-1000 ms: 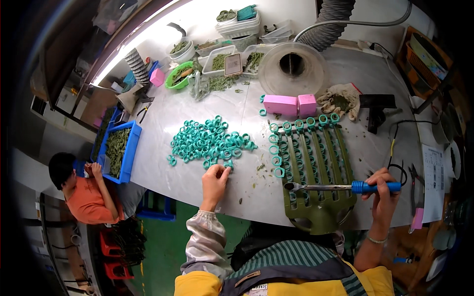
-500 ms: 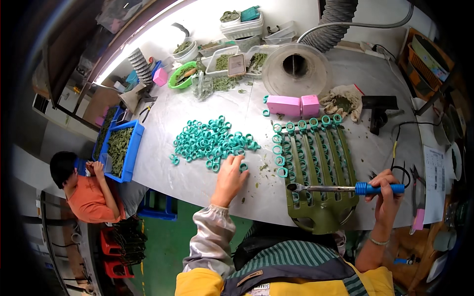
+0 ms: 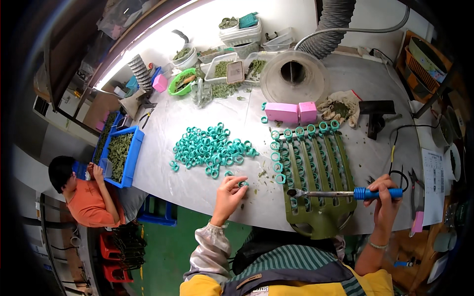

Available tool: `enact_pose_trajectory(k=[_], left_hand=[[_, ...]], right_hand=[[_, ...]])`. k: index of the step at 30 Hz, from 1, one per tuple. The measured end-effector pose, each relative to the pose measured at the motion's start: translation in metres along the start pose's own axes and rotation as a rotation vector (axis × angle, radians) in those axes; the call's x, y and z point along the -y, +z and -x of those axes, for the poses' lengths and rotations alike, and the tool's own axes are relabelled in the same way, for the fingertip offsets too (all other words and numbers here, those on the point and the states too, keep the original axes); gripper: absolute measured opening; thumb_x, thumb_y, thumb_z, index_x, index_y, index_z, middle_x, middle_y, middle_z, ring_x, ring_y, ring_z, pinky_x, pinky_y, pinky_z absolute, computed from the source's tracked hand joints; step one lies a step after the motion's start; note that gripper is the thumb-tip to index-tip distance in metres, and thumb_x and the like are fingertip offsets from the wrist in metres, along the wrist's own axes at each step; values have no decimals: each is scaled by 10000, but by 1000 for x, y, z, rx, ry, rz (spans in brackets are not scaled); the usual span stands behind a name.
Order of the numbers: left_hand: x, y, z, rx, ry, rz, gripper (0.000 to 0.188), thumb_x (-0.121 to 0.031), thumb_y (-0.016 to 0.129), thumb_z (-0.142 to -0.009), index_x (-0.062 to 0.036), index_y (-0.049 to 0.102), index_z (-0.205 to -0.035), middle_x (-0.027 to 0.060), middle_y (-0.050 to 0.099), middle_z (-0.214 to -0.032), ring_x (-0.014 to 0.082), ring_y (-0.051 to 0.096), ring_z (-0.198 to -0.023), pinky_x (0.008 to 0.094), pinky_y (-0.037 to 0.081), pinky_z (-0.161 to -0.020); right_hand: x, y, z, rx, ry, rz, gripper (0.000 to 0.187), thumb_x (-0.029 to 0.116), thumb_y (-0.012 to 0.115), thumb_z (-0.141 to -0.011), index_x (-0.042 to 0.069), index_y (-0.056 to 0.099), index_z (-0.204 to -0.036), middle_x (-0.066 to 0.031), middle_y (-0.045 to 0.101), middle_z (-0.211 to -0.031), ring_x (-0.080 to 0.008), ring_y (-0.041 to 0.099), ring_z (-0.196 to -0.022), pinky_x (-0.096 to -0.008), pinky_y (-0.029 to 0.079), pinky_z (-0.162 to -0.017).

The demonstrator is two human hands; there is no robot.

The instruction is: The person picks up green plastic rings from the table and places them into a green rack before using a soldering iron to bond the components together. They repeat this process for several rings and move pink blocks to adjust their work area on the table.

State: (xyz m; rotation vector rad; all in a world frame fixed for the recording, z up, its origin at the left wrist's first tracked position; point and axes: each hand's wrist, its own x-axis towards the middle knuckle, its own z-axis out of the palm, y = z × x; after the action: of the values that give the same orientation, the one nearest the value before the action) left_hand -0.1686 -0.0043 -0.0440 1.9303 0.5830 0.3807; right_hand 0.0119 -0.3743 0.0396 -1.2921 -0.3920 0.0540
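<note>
My left hand (image 3: 229,198) is closed at the table's near side, thumb and fingertips pinching a small teal ring (image 3: 243,184). Just beyond it lies a large heap of loose teal rings (image 3: 210,148). In my right hand (image 3: 383,196) is a corded soldering iron (image 3: 326,194), gripped by its blue handle. Its metal shaft points left, with the tip over the lower part of an olive-green slatted rack (image 3: 323,214). Teal rings stand in rows between the rack's slats, along its far edge and down its left side.
Pink blocks (image 3: 281,112), a stained glove (image 3: 341,107) and a black stand (image 3: 376,116) sit beyond the rack. A clear funnel hood (image 3: 271,79) and tubs of green pieces (image 3: 219,70) line the back. Pliers (image 3: 414,192) lie right. Another person (image 3: 91,200) sits left by blue crates (image 3: 127,163).
My left hand has drawn slightly back from the heap toward me, and a teal ring now sits between its fingertips. The soldering iron stays nearly in place over the rack.
</note>
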Motion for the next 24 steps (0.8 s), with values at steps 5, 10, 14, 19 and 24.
enact_pose_trajectory(k=[5,10,14,19,24], left_hand=[[-48,14,11,178,-107,219,290,8,668,-883,-10,666,-1172,50,535,-1245,79,621,-926,231,536,-707],[-74,45,17,157,389,-140,296,21,713,-821,-52,696,-1108,71,656,-1138,194,623,-1021,325,519,-838],[-83,61,15,137,478,-232,329,16,733,-771,-72,702,-1086,68,694,-1086,283,608,-1040,373,495,-895],[-84,64,11,180,524,-306,325,6,734,-769,-70,701,-1083,73,691,-1091,286,608,-1018,374,500,-885],[-85,61,12,194,544,-371,321,-2,738,-773,-70,696,-1085,76,683,-1096,286,602,-1002,372,500,-875]], right_hand=[[0,-2,0,-14,5,2,192,122,597,-924,-23,657,-811,-88,601,-800,-142,611,-544,-234,524,-434],[-4,0,1,33,15,-13,186,126,607,-931,-22,660,-831,-85,607,-828,-140,616,-551,-243,548,-472],[-12,2,3,61,28,-53,186,121,608,-935,-30,657,-839,-91,615,-835,-151,644,-587,-249,553,-488],[-16,10,3,90,46,-79,159,77,600,-931,-34,656,-833,-90,622,-840,-157,643,-584,-254,560,-513],[-5,-3,3,72,13,-16,180,98,604,-918,-32,656,-804,-87,611,-812,-147,614,-542,-251,536,-469]])
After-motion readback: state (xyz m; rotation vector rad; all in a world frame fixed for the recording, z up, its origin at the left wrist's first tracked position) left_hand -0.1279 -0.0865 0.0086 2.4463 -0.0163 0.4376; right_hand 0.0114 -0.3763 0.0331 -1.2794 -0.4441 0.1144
